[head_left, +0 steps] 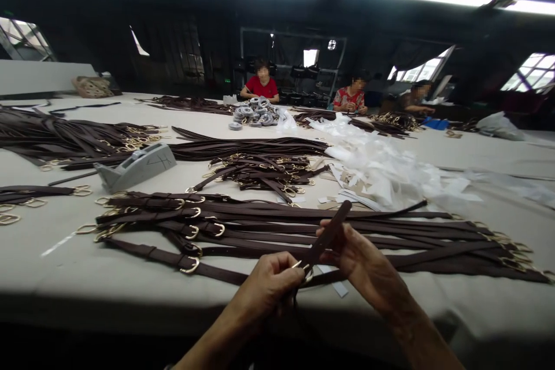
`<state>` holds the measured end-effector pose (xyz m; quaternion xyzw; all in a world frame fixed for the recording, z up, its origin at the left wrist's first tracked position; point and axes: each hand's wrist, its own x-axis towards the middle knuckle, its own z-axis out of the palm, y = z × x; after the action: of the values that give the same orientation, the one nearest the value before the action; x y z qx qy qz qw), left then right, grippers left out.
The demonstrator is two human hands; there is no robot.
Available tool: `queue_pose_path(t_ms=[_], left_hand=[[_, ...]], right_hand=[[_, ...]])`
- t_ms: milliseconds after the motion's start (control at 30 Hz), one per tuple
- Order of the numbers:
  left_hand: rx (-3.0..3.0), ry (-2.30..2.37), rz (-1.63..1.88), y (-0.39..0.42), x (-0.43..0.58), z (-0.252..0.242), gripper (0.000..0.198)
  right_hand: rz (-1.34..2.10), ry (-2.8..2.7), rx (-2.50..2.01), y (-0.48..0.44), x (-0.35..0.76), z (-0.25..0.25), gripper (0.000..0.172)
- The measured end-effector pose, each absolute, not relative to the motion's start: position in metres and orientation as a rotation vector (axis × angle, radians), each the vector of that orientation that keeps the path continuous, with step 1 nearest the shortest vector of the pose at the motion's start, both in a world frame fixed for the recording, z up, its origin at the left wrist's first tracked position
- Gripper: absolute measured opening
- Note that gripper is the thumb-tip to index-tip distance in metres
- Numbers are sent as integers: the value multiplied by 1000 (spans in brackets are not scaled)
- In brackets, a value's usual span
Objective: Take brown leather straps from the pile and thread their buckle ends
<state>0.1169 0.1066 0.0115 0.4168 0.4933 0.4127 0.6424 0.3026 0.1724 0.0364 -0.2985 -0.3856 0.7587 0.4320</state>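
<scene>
My left hand (277, 280) is closed on a dark brown leather strap at its gold buckle (307, 272), thumb on top. The strap's rounded end (333, 228) sticks up and to the right from the buckle. Around that end, my right hand (362, 254) has its fingers closed, some of them hidden behind the leather. Both hands are held above the table's near edge. Just behind them lies a long row of similar buckled straps (260, 238), with gold buckles toward the left and gold rings at both ends.
A grey tape dispenser (136, 166) stands left of a pile of short straps (260, 170). Crumpled white plastic (385, 167) spreads at right. Tape rolls (255, 113) are heaped farther back. Longer straps (65, 133) cover the left. Several people sit across the table (459, 306).
</scene>
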Motion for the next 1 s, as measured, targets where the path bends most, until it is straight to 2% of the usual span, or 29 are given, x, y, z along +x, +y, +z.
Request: queue_pose_path(t_ms=[133,433,767,1000], left_hand=[[1052,1186,924,103,117,14,38],[1067,1204,971,102,120,5,33],[1028,1204,1087,100,123,-5,36],[1007,1212,1084,97,125,-5,40]], right_hand=[[1917,-1187,-865,159,300,19,32],[1816,-1021,-968,152,292,5,39],[1473,-1263,-1093,141,293,-1,36],[1427,-1265,-1119,135,290,-5,37]])
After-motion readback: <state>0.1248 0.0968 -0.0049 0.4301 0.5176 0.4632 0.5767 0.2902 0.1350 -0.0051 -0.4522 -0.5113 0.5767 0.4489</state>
